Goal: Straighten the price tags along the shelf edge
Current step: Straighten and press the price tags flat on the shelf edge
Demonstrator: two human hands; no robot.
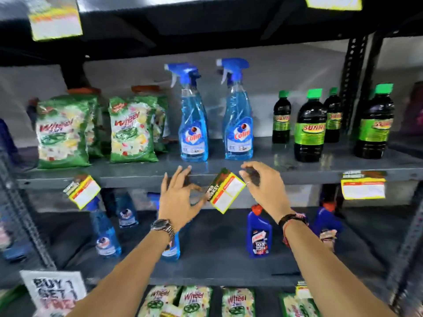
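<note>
Three yellow-bordered price tags hang on the grey shelf edge [137, 177]. The middle tag [225, 191] is tilted hard, its top leaning left. My left hand [178, 195] is just left of it, fingers spread, the thumb near its lower left edge. My right hand [263, 186] is at its upper right corner, fingers curled close to the tag; whether they pinch it is unclear. The left tag [82, 191] is also tilted. Level on the edge hangs the right tag [363, 186].
On the shelf above the edge stand green detergent packs [61, 131], two blue spray bottles [193, 120] and dark green-capped bottles [310, 126]. Below are blue bottles [258, 232] and more packs. A hand-written offer sign [55, 291] sits at the lower left. Dark uprights frame both sides.
</note>
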